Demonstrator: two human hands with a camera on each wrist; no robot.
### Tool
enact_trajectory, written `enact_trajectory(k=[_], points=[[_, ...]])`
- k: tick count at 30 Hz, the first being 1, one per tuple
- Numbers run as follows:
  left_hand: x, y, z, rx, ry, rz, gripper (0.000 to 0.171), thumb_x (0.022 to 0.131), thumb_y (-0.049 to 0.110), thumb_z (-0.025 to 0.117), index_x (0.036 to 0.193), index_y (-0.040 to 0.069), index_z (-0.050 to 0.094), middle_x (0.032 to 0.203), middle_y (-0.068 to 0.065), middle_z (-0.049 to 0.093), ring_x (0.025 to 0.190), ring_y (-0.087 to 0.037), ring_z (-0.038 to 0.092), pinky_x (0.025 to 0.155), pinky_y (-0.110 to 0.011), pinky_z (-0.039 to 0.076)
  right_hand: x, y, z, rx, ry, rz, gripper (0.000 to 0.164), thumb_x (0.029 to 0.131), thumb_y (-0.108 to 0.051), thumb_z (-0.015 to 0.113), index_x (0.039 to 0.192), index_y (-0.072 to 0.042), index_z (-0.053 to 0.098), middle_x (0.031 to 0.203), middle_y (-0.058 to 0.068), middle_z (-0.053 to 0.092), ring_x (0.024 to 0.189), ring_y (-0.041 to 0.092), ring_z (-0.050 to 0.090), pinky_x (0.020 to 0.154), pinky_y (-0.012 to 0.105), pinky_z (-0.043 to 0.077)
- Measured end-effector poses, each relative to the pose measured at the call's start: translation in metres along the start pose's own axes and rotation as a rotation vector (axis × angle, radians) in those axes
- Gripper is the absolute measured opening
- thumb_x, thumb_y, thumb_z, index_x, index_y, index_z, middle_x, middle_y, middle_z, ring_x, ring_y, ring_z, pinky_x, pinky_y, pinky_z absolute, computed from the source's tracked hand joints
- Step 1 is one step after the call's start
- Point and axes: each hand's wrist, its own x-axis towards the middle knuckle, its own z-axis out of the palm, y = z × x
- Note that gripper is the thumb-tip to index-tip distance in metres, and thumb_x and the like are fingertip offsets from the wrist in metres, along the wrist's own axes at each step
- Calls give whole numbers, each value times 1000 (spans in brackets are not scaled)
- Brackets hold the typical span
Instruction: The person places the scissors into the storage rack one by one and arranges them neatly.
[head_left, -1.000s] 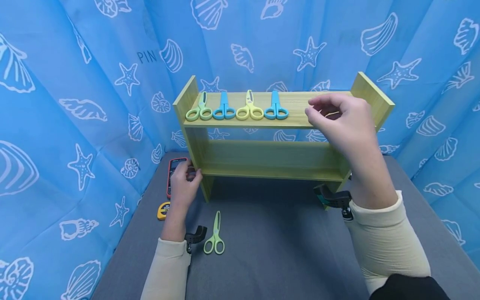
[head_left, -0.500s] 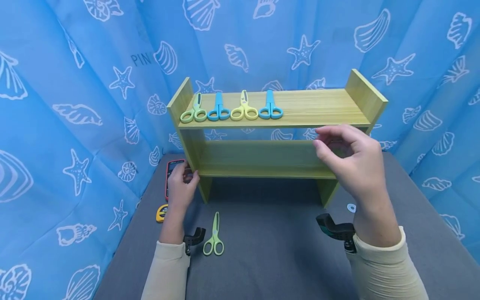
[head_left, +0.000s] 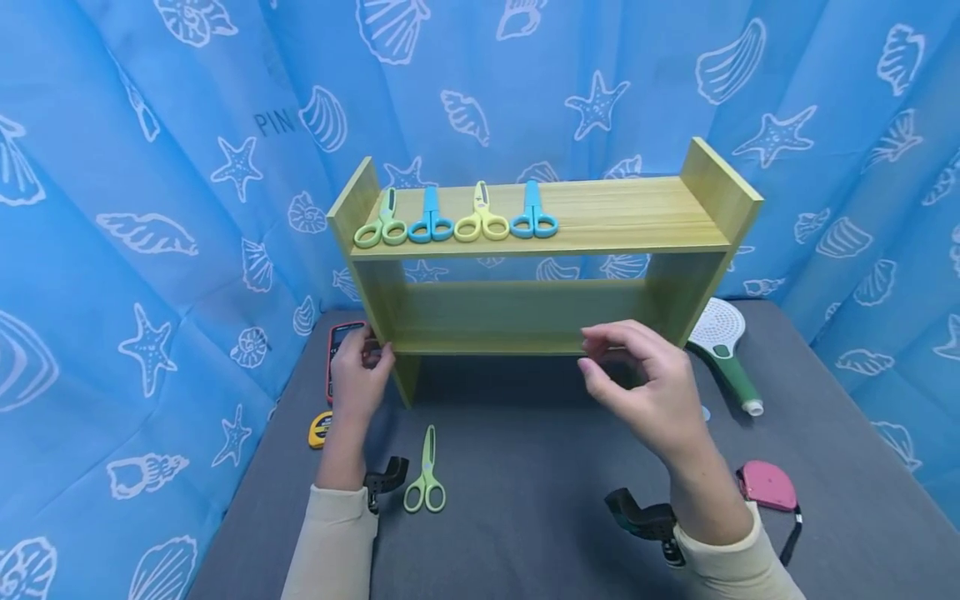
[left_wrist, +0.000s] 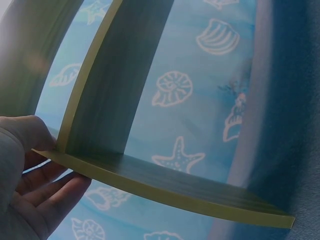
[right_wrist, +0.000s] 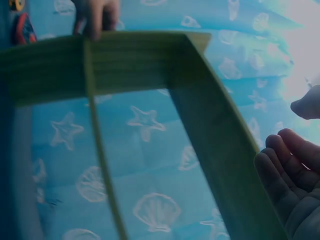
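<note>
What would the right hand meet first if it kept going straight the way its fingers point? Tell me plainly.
Likely the front edge of the lower board of the green wooden shelf. The right hand, fingers loosely curled and holding nothing, points toward it from just in front. How far it stands off is hard to judge.

Head view above; wrist views close under shared shelf (head_left: 540, 242).

five scissors (head_left: 425, 483) total: four up top, one on the table. two tape measures (head_left: 765, 486), one shelf (head_left: 637, 218), one multimeter (head_left: 339, 343), one strainer (head_left: 718, 329).
</note>
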Motion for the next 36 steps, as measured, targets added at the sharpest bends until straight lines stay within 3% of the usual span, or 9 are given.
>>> enact_trajectory(k=[6, 15, 22, 31, 36], points=[[0, 1, -2, 15, -2, 8, 28, 94, 3, 70, 121, -4, 65, 111, -18, 66, 97, -28, 69, 78, -50, 61, -18, 7, 25, 23, -62, 11, 38, 80, 8, 79, 114, -6, 73, 100, 3, 71, 89, 16, 66, 80, 21, 57], [1, 4, -2, 11, -8, -21, 27, 95, 5, 69, 121, -2, 65, 112, -16, 65, 99, -26, 68, 80, -46, 61, -45, 16, 65, 81, -161, 71, 33, 83, 2, 79, 113, -11, 73, 100, 0, 70, 87, 13, 68, 74, 34, 61], [2, 5, -3, -6, -10, -1, 27, 93, 1, 69, 120, -5, 64, 110, -20, 65, 97, -31, 68, 79, -51, 62, -65, 26, 100, 167, -207, 111, 32, 83, 6, 77, 111, -9, 73, 98, 3, 72, 85, 13, 69, 74, 34, 62], [3, 5, -3, 1, -20, -5, 28, 93, 1, 69, 120, -5, 64, 110, -20, 64, 97, -34, 69, 78, -48, 62, -87, 30, 148, 178, -420, 270, 24, 86, -2, 77, 110, -6, 73, 96, 1, 71, 86, 11, 68, 77, 34, 62], [2, 4, -2, -3, -17, -4, 27, 93, 0, 69, 119, -5, 64, 110, -21, 64, 97, -34, 69, 78, -48, 62, -100, 38, 172, 138, -561, 353, 19, 89, -7, 76, 107, -1, 75, 91, -2, 70, 81, 7, 66, 74, 27, 60]])
